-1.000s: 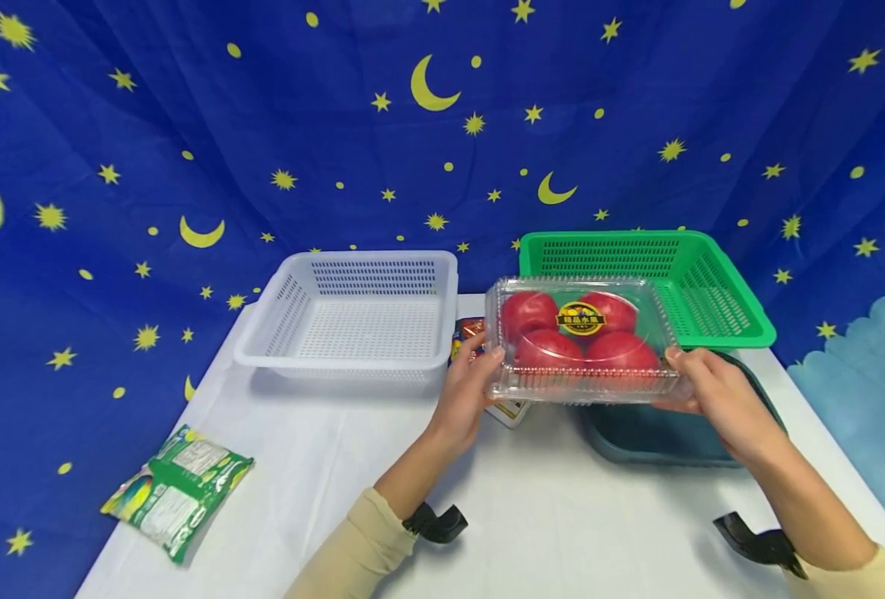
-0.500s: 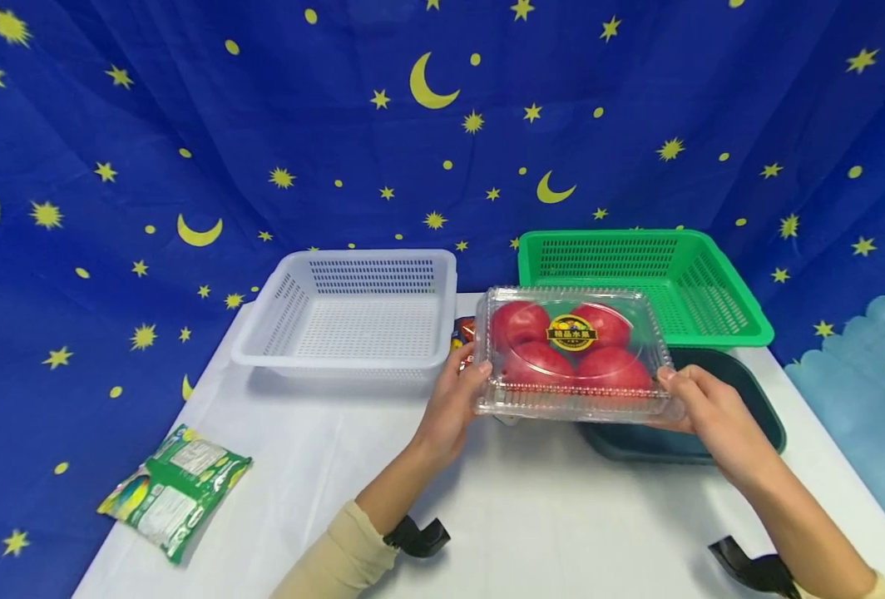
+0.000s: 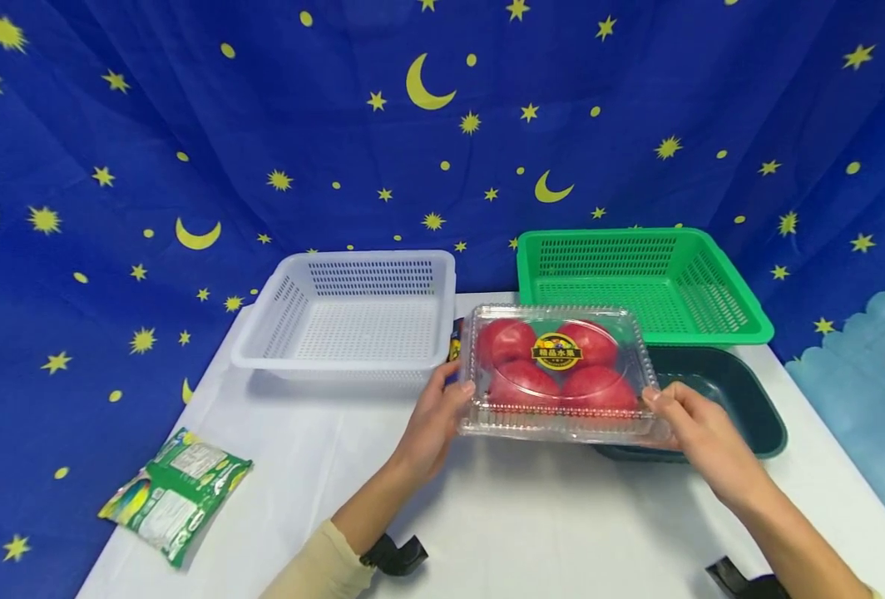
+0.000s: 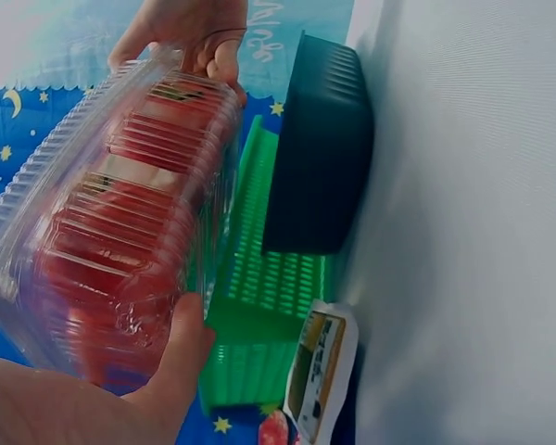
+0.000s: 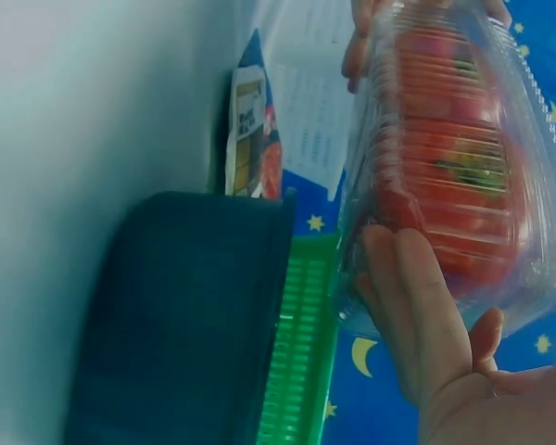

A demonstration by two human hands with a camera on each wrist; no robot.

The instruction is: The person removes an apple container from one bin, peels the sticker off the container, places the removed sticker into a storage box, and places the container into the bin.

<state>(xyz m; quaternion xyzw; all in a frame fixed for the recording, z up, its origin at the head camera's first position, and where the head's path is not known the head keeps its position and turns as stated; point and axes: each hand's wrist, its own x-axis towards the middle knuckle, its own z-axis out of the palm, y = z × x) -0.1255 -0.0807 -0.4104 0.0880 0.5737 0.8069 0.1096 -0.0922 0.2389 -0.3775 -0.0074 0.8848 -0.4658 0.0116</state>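
Note:
Between both hands is a clear plastic fruit box [image 3: 555, 426], held up off the table with its lid closed. Several large red fruits [image 3: 523, 384] lie inside, and a black-and-gold label [image 3: 557, 352] sits on the lid. My left hand [image 3: 429, 424] grips the box's left end, thumb on top near the front corner. At the opposite end my right hand [image 3: 704, 437] holds it, thumb on the lid edge and fingers underneath. In the right wrist view those fingers [image 5: 422, 297] lie along the box's underside, and a green stalk shows on one fruit.
A white basket [image 3: 353, 363] stands back left, a green basket [image 3: 640, 337] back right. In front of the green one is a dark teal tub [image 3: 757, 408], partly covered by the box. A snack packet [image 4: 320, 375] lies mostly hidden behind the box; a green packet [image 3: 176, 495] lies left.
Both hands have brought the fruit box down and left, nearer the body. More of the teal tub now shows, while the packet behind the box is more covered.

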